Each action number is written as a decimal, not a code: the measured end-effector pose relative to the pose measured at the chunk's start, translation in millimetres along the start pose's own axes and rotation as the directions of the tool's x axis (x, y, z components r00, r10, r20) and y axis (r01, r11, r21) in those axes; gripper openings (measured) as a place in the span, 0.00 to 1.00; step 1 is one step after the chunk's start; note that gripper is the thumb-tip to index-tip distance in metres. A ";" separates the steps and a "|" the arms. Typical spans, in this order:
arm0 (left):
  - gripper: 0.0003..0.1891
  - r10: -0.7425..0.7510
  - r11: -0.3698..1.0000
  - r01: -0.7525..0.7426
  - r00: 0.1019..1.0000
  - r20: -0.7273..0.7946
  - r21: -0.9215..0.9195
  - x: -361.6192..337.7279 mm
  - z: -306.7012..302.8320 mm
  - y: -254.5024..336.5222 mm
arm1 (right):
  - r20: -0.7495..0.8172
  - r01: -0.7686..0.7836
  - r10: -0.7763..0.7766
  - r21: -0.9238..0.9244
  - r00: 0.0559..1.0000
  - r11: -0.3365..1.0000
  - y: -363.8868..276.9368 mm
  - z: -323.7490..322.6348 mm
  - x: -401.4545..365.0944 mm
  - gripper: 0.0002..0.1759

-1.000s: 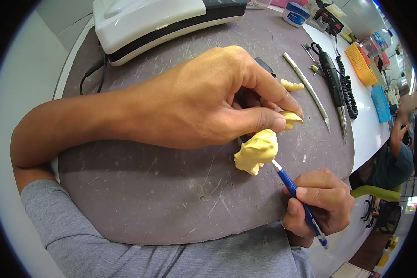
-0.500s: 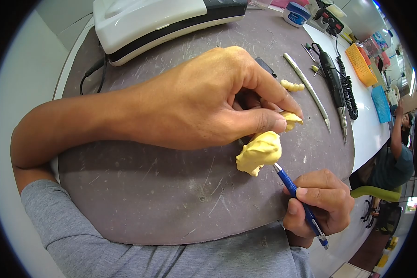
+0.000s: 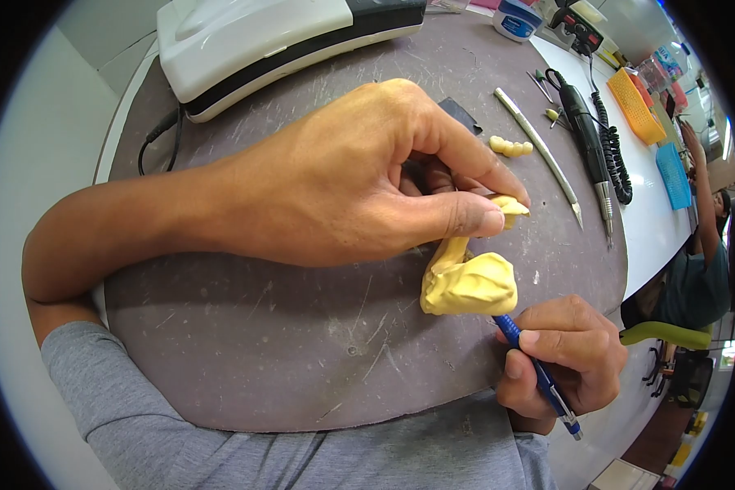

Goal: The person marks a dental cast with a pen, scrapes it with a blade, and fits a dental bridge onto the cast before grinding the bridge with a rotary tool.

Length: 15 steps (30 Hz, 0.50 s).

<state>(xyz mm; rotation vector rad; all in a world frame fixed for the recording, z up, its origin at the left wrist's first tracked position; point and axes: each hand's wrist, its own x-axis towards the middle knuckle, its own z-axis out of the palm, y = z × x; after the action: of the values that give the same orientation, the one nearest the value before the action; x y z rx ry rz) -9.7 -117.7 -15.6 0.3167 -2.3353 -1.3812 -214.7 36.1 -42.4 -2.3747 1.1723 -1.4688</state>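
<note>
My left hand [image 3: 359,175] reaches across the mat, thumb and index finger pinching a yellow dental cast [image 3: 474,286]. Part of the cast juts out past the fingertips, and its larger lobe hangs below the thumb. Low on the right, my right hand [image 3: 565,359] is closed around a blue mechanical pencil [image 3: 547,380]. The pencil slants up to the lower edge of the cast, which hides its tip. A cream-coloured row of false teeth [image 3: 510,147] lies just beyond my left fingers, beside a dark flat piece [image 3: 461,114] partly hidden by my hand.
A craft knife [image 3: 539,155] and a black rotary handpiece [image 3: 588,135] with coiled cord lie to the right. At the back left stands a white-and-black machine [image 3: 261,49]; a blue-labelled jar [image 3: 516,20] is farther back. Orange [image 3: 635,106] and blue baskets [image 3: 672,175] line the right; another person [image 3: 698,269] sits beyond.
The cast has turned in my left fingers, its large lobe swinging down and to the right. It now covers the pencil's tip. My right hand has hardly moved.
</note>
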 end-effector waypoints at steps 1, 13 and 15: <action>0.15 -0.017 1.000 0.017 1.000 0.010 0.006 -0.1 -0.5 1.1 | -0.004 -0.002 0.002 -0.001 1.000 1.000 -0.2 0.0 0.3 0.15; 0.18 -0.037 0.994 0.040 0.999 0.027 -0.105 -0.7 -1.8 -0.6 | -0.034 -0.020 0.019 -0.019 0.999 1.000 -1.0 0.3 -1.1 0.13; 0.17 -0.019 0.990 0.020 1.000 0.005 -0.136 -1.6 -2.1 -4.1 | -0.092 -0.042 0.039 -0.032 0.995 0.999 -0.6 0.9 -3.3 0.13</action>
<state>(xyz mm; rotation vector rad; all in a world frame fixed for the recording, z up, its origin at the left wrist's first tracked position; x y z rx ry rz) -7.4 -120.7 -18.6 0.2977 -2.2319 -1.5429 -214.4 38.4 -44.9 -2.3132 1.2677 -1.5719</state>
